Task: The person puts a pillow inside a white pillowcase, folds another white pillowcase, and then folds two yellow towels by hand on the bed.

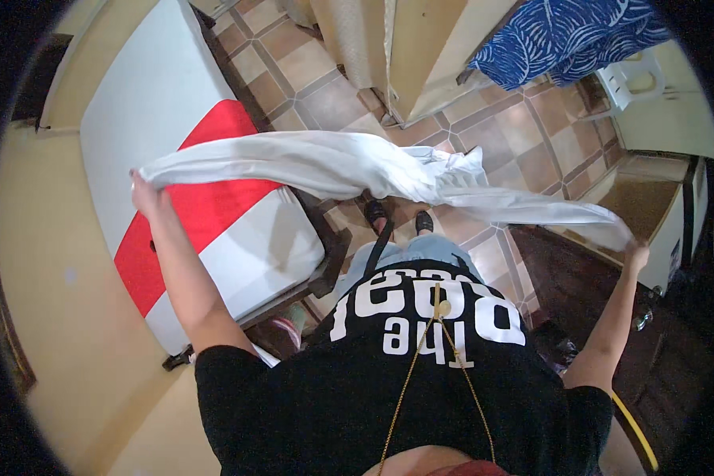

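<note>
A long white cloth (317, 163), bunched and folded along its length, stretches in the air between my two hands. My left hand (146, 194) grips one end above the bed at the left. At the far right, my right hand (635, 255) is closed on the other end. The cloth sags a little in the middle, where it is gathered and a loose part sticks out. Both arms are spread wide. Below the cloth's left part is the bed (155, 67), covered in white with a red band (214, 210) across it.
A tiled floor (325, 107) lies ahead, with my feet on it. A blue patterned cloth (567, 40) hangs at the far right near a white plastic chair (633, 82). A wall corner (401, 87) juts out ahead. At the right stand a cabinet (674, 230) and a dark door (658, 381).
</note>
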The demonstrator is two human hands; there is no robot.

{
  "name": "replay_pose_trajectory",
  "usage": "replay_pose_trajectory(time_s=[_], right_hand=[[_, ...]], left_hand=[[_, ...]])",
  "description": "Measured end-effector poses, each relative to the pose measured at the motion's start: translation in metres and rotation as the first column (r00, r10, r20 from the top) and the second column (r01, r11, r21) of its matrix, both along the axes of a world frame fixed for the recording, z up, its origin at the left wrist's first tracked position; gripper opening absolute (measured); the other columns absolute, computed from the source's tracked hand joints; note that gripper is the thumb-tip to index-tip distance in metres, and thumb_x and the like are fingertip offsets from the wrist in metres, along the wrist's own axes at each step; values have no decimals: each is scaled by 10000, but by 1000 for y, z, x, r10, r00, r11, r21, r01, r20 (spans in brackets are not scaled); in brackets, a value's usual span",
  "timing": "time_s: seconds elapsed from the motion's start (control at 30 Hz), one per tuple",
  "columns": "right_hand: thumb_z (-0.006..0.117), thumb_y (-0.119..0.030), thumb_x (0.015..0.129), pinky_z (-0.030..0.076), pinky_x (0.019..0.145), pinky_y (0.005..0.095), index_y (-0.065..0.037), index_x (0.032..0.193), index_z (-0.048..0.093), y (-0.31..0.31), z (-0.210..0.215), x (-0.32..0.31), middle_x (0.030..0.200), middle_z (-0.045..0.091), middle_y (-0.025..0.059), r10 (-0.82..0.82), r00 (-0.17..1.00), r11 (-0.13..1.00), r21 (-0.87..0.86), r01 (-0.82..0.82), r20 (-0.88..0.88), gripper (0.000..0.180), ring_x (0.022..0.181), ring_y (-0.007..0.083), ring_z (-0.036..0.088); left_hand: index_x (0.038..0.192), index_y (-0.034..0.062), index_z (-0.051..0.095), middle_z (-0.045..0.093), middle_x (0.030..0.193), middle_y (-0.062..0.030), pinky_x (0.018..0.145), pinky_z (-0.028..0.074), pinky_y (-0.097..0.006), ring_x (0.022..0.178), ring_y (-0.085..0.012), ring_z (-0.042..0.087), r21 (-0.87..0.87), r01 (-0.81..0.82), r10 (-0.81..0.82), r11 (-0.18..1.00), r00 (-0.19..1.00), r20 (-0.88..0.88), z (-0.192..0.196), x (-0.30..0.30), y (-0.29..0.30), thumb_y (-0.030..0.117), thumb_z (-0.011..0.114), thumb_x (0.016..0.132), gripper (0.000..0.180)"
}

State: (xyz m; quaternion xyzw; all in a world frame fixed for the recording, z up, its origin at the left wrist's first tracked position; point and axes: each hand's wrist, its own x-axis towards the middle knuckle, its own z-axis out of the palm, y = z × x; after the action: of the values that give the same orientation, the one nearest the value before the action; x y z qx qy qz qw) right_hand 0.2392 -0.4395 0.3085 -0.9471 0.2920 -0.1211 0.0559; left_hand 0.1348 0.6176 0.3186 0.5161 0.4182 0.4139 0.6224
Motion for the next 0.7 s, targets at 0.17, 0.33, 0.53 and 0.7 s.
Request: replay_pose_trajectory(time_s=[0.17,0.33,0.53,0.7], right_hand=[[633,-88,657,444,544,294,-14,702,613,25,-40,-77,668,587,36,169,700,853,459,249,-694,89,653,144,555],[606,45,601,433,661,254,-14,762,604,206,-21,-71,752,583,34,416,897,286,958,22,-145,171,714,141,547],[594,117,660,477,721,241,-31,986,523,320,4,-60,891,590,50,360,923,-457,888,48,136,365,813,129,584],[542,-109,852,463,801,275,1,1168,458,353,32,-47,1102,574,147,646,693,-602,772,205,319,344,929,163,581]], left_hand=[[880,12,579,565,819,-39,665,418,-301,762,-130,509,427,375,-40,823,787,-616,-56,-44,-145,258,449,913,281],[1005,45,528,551,837,-34,696,413,-229,779,-87,493,88,711,-663,697,687,-298,-46,-11,-410,39,513,833,173],[1038,40,570,562,852,-77,737,440,-259,807,-186,558,54,996,-960,72,84,-268,-12,-3,-511,13,576,773,267],[907,22,587,537,738,-104,605,425,-288,700,-219,546,292,926,-837,238,348,-422,11,-3,-534,44,662,669,251]])
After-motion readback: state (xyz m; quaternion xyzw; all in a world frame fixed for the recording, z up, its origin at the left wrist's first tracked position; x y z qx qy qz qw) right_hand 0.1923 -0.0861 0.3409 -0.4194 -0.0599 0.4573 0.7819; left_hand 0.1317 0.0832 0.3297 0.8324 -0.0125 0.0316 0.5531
